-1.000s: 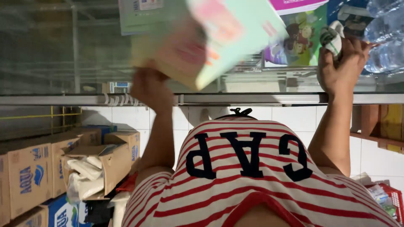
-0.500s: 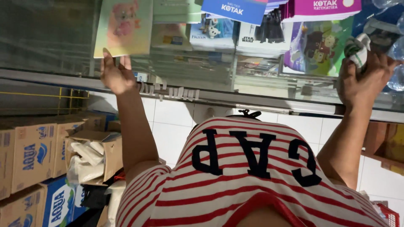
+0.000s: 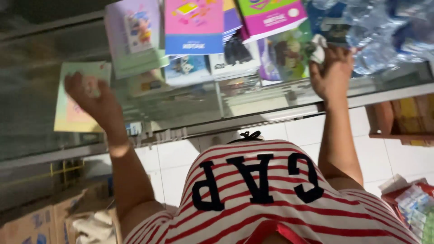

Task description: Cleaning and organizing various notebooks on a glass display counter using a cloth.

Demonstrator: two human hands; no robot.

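My left hand lies flat with fingers spread on a light green thin book, which rests on the glass counter top at the left. My right hand is raised at the counter's far right, closed around a crumpled white cloth and touching the glass. Between the hands lie several colourful books: a lilac one, a pink and blue one and a magenta one. My red and white striped shirt fills the lower middle.
Shrink-wrapped water bottles sit at the top right beside my right hand. Cardboard boxes stand on the floor at the lower left, snack packets at the lower right. A wooden shelf is at the right, over a white tiled floor.
My left hand brought the light green book down from upright and laid it flat on the glass at the left. My right hand stayed at the right with the cloth.
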